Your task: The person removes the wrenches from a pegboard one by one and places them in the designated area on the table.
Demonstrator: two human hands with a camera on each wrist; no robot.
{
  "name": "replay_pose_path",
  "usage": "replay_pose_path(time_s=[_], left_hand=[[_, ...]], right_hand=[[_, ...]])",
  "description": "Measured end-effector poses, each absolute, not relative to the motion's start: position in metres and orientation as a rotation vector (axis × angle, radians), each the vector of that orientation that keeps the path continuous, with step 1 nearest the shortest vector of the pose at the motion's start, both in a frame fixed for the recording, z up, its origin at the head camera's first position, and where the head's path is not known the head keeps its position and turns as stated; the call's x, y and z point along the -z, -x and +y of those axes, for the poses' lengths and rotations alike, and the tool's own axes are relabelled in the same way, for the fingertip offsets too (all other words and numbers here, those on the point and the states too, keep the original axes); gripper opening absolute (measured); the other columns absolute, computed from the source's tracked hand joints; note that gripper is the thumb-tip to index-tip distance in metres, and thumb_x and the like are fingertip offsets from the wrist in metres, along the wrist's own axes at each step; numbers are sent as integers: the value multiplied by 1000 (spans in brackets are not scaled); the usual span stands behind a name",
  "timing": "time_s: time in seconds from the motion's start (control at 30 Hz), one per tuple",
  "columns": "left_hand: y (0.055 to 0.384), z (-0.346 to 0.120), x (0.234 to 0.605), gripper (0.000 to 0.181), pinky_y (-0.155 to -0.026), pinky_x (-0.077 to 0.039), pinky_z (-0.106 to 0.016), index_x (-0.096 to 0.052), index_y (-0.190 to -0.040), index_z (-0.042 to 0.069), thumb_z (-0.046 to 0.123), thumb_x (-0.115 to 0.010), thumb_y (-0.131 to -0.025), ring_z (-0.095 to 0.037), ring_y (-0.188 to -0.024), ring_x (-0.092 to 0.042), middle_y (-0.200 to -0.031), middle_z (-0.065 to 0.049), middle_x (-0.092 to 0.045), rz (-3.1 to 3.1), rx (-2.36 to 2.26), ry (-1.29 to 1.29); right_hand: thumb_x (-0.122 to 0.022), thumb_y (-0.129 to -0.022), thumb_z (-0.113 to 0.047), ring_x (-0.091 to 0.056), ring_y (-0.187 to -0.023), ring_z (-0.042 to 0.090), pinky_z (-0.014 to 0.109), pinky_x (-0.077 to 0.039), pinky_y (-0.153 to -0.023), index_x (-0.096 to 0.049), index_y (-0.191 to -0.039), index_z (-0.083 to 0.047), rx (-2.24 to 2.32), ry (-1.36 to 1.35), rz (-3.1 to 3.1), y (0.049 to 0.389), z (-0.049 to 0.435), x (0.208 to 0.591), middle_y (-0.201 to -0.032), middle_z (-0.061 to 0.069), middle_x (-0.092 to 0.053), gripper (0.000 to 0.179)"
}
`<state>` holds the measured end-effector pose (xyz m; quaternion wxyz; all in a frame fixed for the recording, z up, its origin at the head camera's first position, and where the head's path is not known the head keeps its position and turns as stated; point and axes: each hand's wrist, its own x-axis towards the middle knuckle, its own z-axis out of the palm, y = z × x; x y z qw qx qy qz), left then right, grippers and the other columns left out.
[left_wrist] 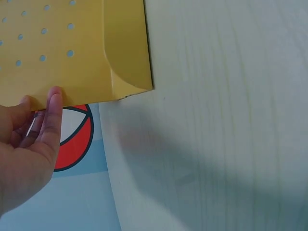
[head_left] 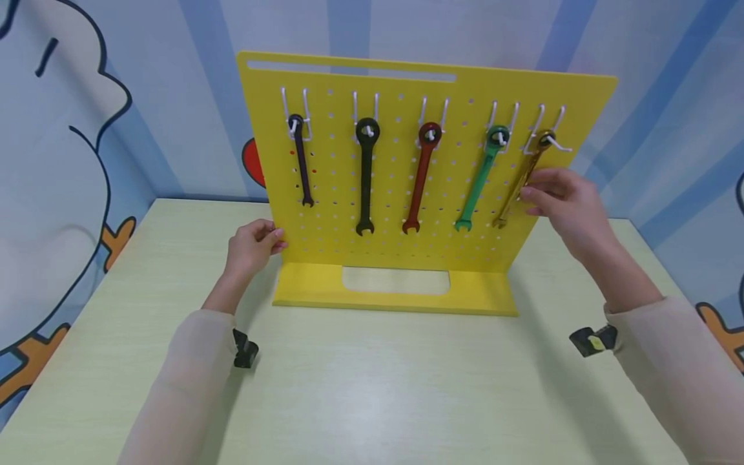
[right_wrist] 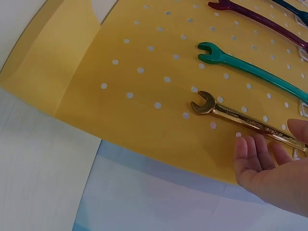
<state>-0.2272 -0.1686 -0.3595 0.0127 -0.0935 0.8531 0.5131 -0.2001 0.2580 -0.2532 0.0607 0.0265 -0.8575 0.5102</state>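
A yellow pegboard stand (head_left: 389,252) stands upright on the table. My left hand (head_left: 251,248) grips its left edge low down, thumb and fingers on either side of the sheet. On the right, my right hand (head_left: 566,203) holds the shaft of a gold combination wrench (right_wrist: 240,118), thumb on one side and fingertips on the other. The gold wrench's ring end hangs on the rightmost white hook (head_left: 559,143), its open end pointing down. Left of it hang a green wrench (head_left: 479,184), a red wrench (head_left: 421,181), a black wrench (head_left: 366,181) and a smaller dark purple wrench (head_left: 301,165).
The pale wooden table (head_left: 372,374) extends in front of the stand. Behind it rises a blue striped wall (head_left: 418,32) with cartoon figures. Each sleeve carries a small black wrist camera, the left camera (head_left: 245,350) and the right camera (head_left: 593,340).
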Motion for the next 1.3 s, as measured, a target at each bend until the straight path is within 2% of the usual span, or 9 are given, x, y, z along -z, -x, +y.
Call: replay_pose_path(time_s=[0.37,0.63,0.97,1.3], left_hand=[[228,-169,362,28,-82,-53,-31,-54,-113,-3,17,-48,-95,-26,-92,-61,-105,-19,-58,2661,-1619,280],[228,-170,361,29,-83,-52,-32,-53,-115,-4,17,-48,-95,-27,-94,-61,-106,-19,-58,2653,-1619,272],[227,-170,361,30,-82,-52,-32,-52,-116,-4,17,-49,-95,-27,-93,-62,-106,-19,-58,2649,-1627,266],[228,-170,361,29,-82,-52,-32,-52,-115,-4,16,-49,-94,-28,-94,-62,-106,-20,-58,2653,-1620,253]], right_hand=[[-54,-92,-21,-56,-88,7,19,-53,-74,-46,-117,1,-1606,-107,-2611,200,258,253,-96,-5,-54,34],[-53,-93,-20,-59,-85,7,21,-52,-77,-48,-112,4,-1634,-137,-2613,199,260,251,-96,-7,-59,31],[-54,-92,-8,-60,-76,10,22,-54,-69,-49,-110,7,-1723,-168,-2508,197,259,250,-87,-5,-61,24],[-53,-92,-9,-60,-78,9,20,-54,-67,-50,-109,4,-1697,-161,-2522,192,259,247,-86,-5,-59,22]])
